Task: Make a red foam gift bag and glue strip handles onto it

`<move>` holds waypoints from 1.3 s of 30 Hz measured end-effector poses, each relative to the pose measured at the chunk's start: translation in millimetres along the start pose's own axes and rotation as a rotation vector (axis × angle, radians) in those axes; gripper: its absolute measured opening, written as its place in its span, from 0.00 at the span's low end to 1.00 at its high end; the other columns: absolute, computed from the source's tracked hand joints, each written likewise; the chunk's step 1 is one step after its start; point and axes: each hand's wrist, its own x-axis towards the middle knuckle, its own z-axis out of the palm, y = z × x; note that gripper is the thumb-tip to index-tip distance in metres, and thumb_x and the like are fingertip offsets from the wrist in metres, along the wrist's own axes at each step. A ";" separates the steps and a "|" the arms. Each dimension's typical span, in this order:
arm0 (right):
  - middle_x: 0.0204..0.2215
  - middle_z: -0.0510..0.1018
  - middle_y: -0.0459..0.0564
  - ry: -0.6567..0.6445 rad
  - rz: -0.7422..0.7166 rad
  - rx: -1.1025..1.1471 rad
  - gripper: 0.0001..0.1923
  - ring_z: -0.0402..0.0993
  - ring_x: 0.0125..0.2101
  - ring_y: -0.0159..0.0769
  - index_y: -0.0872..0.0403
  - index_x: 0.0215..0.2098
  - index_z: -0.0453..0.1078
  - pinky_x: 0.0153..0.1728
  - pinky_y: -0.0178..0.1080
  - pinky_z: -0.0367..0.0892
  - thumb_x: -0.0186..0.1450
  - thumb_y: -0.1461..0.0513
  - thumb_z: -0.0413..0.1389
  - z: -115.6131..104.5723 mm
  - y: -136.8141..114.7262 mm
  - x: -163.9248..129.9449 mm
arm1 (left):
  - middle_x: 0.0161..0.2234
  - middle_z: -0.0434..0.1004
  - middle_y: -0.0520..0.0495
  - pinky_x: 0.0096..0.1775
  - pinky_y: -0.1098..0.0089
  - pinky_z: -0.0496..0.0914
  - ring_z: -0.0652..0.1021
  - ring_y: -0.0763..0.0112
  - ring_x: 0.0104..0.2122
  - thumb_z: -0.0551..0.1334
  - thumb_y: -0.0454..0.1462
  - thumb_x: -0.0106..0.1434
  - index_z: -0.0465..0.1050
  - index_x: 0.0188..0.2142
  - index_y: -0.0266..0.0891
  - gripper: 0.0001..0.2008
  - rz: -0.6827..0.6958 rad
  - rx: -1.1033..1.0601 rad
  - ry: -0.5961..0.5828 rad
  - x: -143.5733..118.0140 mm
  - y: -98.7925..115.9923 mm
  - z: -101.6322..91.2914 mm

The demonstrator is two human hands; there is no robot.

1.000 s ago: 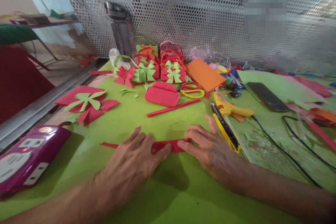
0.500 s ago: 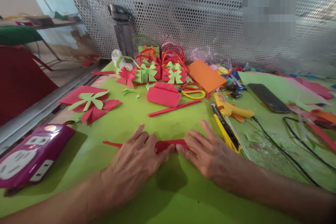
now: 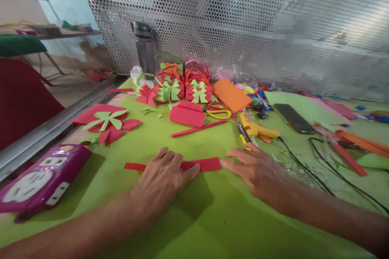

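Observation:
A red strip [image 3: 209, 164], looking like craft foam or paper, lies flat across the green tabletop [image 3: 194, 222]. My left hand [image 3: 164, 176] presses it down near its middle, thumb lying on it and fingers bent over it. The strip's narrower left end shows past my knuckles. My right hand [image 3: 255, 170] hovers just off the strip's right end, fingers apart with nothing in them. It partly covers a yellow utility knife [image 3: 244, 133]. Beyond the hands sit a folded red pouch [image 3: 187, 114] and a thin red strip [image 3: 199, 128].
Small red and green bags [image 3: 199, 91] with bows stand at the back. Yellow-handled scissors [image 3: 219, 114], an orange sheet [image 3: 232, 94], a yellow glue gun [image 3: 258, 129] with a cord and a phone [image 3: 294, 118] lie right. A purple power strip [image 3: 45, 178] sits left, near cut-out bow pieces [image 3: 106, 120].
My right hand has come off the red strip and moved right toward the utility knife, baring the strip's right end. My left hand stays on the strip. The view has shifted slightly.

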 end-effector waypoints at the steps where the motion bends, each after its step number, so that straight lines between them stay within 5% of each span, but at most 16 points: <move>1: 0.33 0.77 0.51 -0.030 0.090 0.111 0.15 0.73 0.32 0.36 0.53 0.41 0.72 0.35 0.40 0.65 0.62 0.69 0.48 -4.0 -0.4 6.8 | 0.24 0.65 0.49 0.30 0.65 0.65 0.69 0.67 0.25 0.54 0.27 0.61 0.68 0.49 0.47 0.20 -0.018 0.003 -0.009 0.2 0.9 0.4; 7: 0.19 0.73 0.42 -0.425 0.473 0.791 0.08 0.69 0.17 0.26 0.56 0.29 0.69 0.19 0.28 0.61 0.59 0.64 0.49 3.1 -3.4 46.9 | 0.24 0.67 0.49 0.31 0.64 0.64 0.70 0.66 0.26 0.57 0.31 0.61 0.72 0.45 0.49 0.15 -0.075 -0.032 -0.010 -0.4 4.5 -1.4; 16: 0.10 0.66 0.43 -0.560 0.505 0.625 0.14 0.58 0.12 0.25 0.55 0.13 0.65 0.14 0.30 0.51 0.50 0.56 0.57 10.2 -4.0 79.3 | 0.22 0.65 0.49 0.30 0.66 0.62 0.69 0.67 0.25 0.54 0.28 0.62 0.73 0.41 0.44 0.13 -0.078 -0.036 0.058 0.0 5.6 0.5; 22: 0.11 0.64 0.41 -0.556 0.505 0.581 0.13 0.57 0.14 0.26 0.55 0.15 0.66 0.15 0.31 0.49 0.48 0.55 0.59 7.4 -5.0 83.2 | 0.21 0.64 0.50 0.28 0.67 0.60 0.67 0.68 0.23 0.55 0.29 0.61 0.72 0.42 0.44 0.13 -0.045 -0.039 0.133 -1.7 2.8 3.8; 39: 0.11 0.68 0.42 -0.553 0.572 0.632 0.09 0.60 0.14 0.25 0.55 0.16 0.66 0.14 0.28 0.52 0.49 0.58 0.56 10.1 8.6 61.7 | 0.24 0.66 0.50 0.31 0.66 0.62 0.69 0.69 0.25 0.56 0.29 0.61 0.71 0.43 0.46 0.14 -0.057 -0.038 0.048 -3.8 2.6 2.4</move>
